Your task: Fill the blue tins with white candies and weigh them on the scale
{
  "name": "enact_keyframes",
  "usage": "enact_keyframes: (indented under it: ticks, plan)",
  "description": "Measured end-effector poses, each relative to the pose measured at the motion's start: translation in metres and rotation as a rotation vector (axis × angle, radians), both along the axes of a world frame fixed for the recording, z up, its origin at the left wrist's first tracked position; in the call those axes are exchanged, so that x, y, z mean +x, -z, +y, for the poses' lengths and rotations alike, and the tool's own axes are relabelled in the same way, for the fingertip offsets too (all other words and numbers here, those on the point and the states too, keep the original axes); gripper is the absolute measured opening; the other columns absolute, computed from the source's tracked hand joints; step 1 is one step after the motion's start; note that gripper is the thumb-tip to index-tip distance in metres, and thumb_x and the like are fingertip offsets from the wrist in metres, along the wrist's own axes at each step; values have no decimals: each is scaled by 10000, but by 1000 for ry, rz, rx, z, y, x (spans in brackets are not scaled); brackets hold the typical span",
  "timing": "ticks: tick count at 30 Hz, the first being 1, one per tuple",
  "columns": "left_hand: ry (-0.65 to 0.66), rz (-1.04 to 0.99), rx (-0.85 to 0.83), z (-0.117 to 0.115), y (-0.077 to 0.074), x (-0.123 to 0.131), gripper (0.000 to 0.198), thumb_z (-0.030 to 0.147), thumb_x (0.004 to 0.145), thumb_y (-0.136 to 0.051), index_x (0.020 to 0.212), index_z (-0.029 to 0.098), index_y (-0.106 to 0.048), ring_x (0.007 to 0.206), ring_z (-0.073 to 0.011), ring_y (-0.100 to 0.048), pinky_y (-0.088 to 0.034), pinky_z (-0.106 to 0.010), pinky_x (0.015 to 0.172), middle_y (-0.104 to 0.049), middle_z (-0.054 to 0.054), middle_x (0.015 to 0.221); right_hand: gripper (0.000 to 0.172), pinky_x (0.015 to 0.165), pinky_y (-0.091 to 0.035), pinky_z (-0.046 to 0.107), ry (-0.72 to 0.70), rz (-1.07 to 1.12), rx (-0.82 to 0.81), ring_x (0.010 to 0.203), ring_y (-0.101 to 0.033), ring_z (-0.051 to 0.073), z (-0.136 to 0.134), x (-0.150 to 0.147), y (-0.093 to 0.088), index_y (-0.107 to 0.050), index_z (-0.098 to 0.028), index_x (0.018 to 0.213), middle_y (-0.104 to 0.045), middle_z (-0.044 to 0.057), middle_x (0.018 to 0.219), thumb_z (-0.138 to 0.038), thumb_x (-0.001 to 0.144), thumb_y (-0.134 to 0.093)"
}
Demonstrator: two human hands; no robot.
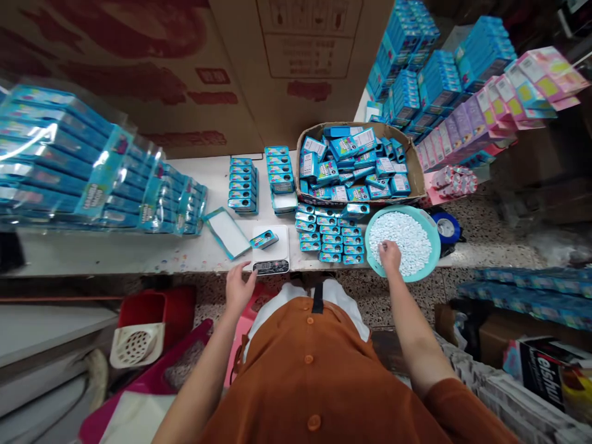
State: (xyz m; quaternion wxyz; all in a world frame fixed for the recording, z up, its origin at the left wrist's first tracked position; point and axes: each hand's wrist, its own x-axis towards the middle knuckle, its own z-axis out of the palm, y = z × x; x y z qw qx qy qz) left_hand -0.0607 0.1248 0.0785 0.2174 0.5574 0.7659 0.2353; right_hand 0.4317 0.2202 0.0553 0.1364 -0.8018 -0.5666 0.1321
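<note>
Clear-wrapped packs (69,160) of blue boxes line the left end of a white table (115,259), where a person in a rust-brown top works with both hands. A blue-edged tray (226,233) lies at an angle just left of a white scale (279,248); the left hand (238,288), its fingers spread and nothing seen in it, is at the scale's near left corner. One small box (264,239) rests on the scale. To the right, rows of small boxes (329,237) stand before a heaped carton (419,166). At right, the right hand (391,254), fingers drawn narrow, dips into white pellets (407,240) in a turquoise bowl (435,237); whether it grips any cannot be told. Blue tape (446,228) sits beyond.
</note>
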Motion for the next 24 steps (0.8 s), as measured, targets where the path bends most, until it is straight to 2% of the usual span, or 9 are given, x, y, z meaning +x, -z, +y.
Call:
enact_keyframes:
  ticks: [4, 11, 14, 16, 19, 22, 24]
  plan:
    - [-1, -14, -9, 0, -2, 5, 327, 418, 828, -511, 1067, 203, -574, 1074, -281, -548, -402, -441, 984, -625, -102, 1086, 239, 777, -386, 326, 76, 2, 109, 825, -523, 216, 1, -5, -3, -621, -152, 882, -612, 109, 853, -321, 834, -459]
    - [-9, -35, -10, -2, -1, -10, 313, 383, 837, -522, 1090, 206, -573, 1091, -270, -536, -400, -423, 987, -621, -91, 1107, 222, 798, -405, 363, 169, -25, 143, 837, -542, 240, 0, -11, -6, -625, -137, 842, -623, 120, 809, -294, 805, -473]
    - [-22, -36, -1, -5, 0, -19, 300, 371, 832, -527, 1076, 205, -579, 1075, -268, -543, -404, -424, 983, -623, -93, 1088, 232, 789, -434, 353, 175, 44, 253, 786, -557, 216, 8, -31, -15, -636, -132, 849, -622, 104, 798, -317, 806, -502]
    - [-31, -37, -8, -6, 0, -24, 291, 366, 829, -527, 1064, 205, -581, 1073, -270, -545, -406, -429, 982, -624, -93, 1082, 244, 754, -458, 328, 103, 159, 324, 733, -561, 186, 15, -63, -25, -641, -138, 864, -620, 85, 809, -342, 818, -516]
    - [-41, -42, -15, -5, -2, -32, 279, 359, 822, -530, 1050, 207, -582, 1081, -277, -544, -408, -442, 982, -631, -89, 1076, 240, 711, -477, 300, -104, 351, 381, 710, -567, 161, 25, -136, -40, -652, -163, 858, -625, 63, 831, -365, 846, -522]
    - [-42, -42, -12, -3, -7, -40, 273, 351, 819, -535, 1045, 206, -585, 1077, -279, -548, -409, -452, 980, -637, -89, 1070, 214, 743, -482, 305, -350, 493, 356, 752, -584, 163, 33, -213, -50, -665, -191, 837, -641, 50, 834, -357, 862, -532]
    - [-46, -44, 2, -4, -9, -44, 271, 353, 821, -538, 1044, 206, -586, 1073, -276, -552, -409, -451, 981, -639, -90, 1070, 210, 778, -482, 313, -467, 559, 336, 808, -594, 170, 37, -255, -52, -673, -202, 852, -650, 54, 861, -339, 878, -517]
